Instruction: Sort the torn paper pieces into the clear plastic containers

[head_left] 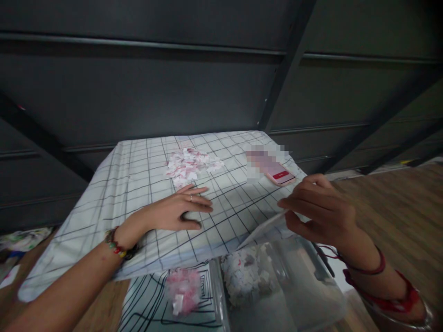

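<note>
My left hand (180,210) rests palm-down on or just over the checked cloth (145,157), fingers apart and holding nothing. Just beyond its fingertips lies a loose pile of small white-and-pink paper pieces (192,166). At the right, my right hand (320,210) pinches the corner of a thin, pale flat sheet (265,228) between thumb and fingers; whether it is paper or plastic I cannot tell. Below that sheet stands a translucent plastic bin (308,286) with a heap of white scraps (245,274) inside.
A phone (282,175) lies on the cloth near its right edge, partly blurred out. Left of the bin is a clear bag of pink pieces (183,290) on a black-lined mat (145,304). Dark panels (155,97) rise behind the table. Wooden floor (398,203) shows at right.
</note>
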A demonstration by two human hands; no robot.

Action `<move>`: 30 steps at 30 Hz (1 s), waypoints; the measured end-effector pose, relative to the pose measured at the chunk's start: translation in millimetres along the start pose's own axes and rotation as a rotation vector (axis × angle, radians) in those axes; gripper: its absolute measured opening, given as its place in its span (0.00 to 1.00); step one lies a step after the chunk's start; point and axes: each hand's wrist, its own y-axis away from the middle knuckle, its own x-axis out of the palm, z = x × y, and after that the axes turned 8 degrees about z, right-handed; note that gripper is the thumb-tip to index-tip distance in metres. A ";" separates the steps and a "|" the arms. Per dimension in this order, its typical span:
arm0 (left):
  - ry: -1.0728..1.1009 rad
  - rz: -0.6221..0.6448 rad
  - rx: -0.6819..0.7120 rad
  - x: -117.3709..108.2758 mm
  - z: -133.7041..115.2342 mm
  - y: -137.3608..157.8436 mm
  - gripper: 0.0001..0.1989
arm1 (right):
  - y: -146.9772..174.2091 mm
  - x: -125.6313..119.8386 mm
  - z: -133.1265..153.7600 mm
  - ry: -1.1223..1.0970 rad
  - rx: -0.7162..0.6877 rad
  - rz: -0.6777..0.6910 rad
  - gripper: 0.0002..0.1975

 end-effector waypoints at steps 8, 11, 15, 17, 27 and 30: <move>-0.037 -0.288 -0.053 0.1 14.9 0.2 0.11 | -13.9 5.4 -11.6 0.132 0.041 -0.056 0.05; -0.137 -0.321 -0.224 -1.9 26.8 8.1 0.13 | -32.8 21.7 -28.7 0.216 0.121 -0.059 0.05; -0.242 -0.408 -0.525 -5.0 41.5 19.7 0.16 | -66.5 57.2 -52.1 0.264 0.209 -0.113 0.08; -0.252 -0.448 -0.606 -6.4 45.4 23.5 0.16 | -83.0 76.1 -59.5 0.256 0.185 -0.090 0.10; -0.194 -0.479 -0.638 -5.5 48.7 23.9 0.16 | -101.2 115.5 -60.5 0.248 0.039 -0.166 0.11; -0.178 -0.473 -0.633 -4.3 49.7 23.1 0.16 | -95.9 110.4 -60.4 0.236 0.047 -0.211 0.09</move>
